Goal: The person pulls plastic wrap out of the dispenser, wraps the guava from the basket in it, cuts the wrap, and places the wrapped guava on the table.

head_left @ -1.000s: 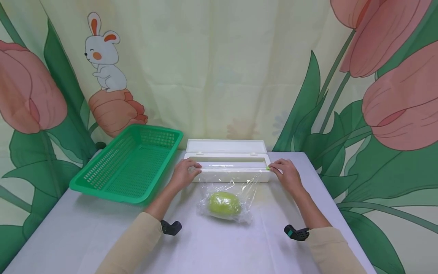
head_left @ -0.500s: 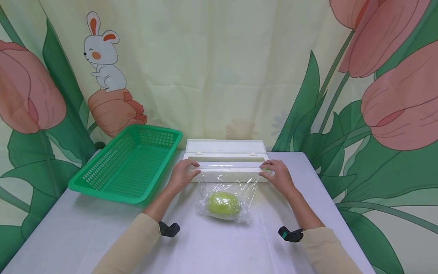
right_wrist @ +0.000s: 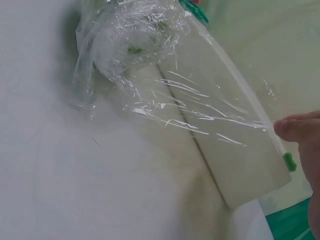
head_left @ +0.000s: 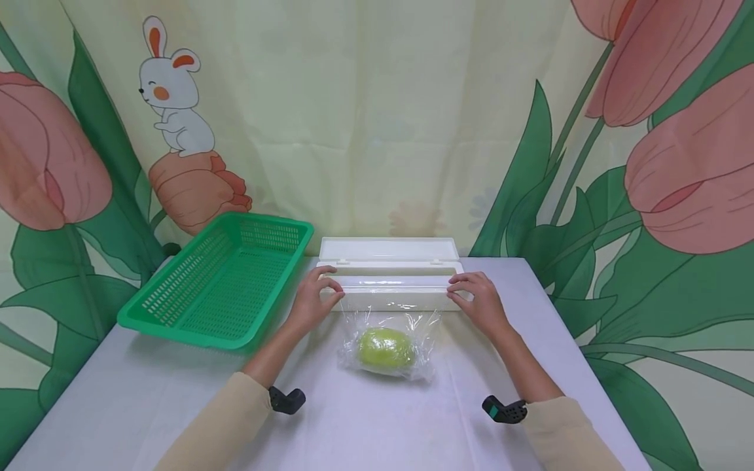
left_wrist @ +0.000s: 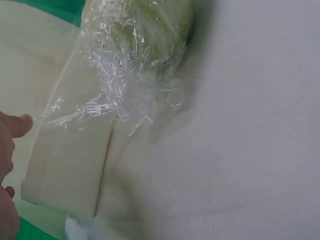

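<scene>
A white cling film dispenser box [head_left: 389, 301] lies at the back of the table with its lid [head_left: 389, 248] raised. Clear cling film [right_wrist: 200, 100] runs from its front edge to a pale green, rounded thing [head_left: 385, 348] wrapped in film. My left hand [head_left: 311, 299] is at the box's left end, thumb and finger at the film's edge. At the right end, my right hand [head_left: 480, 299] pinches the film's edge near the cutter strip. The right wrist view shows a green slider [right_wrist: 290, 161] beside the right thumb. Fingers behind the left thumb are partly hidden in the left wrist view.
To the left stands a green slotted plastic basket [head_left: 271, 307], close to my left forearm. A white cloth covers the table [head_left: 377, 432]. A printed curtain [head_left: 377, 131] hangs right behind the box.
My right hand has moved left from the slider at the box's right end to the film's edge. The fingers of my left hand have spread slightly. The wrapped green thing stays put.
</scene>
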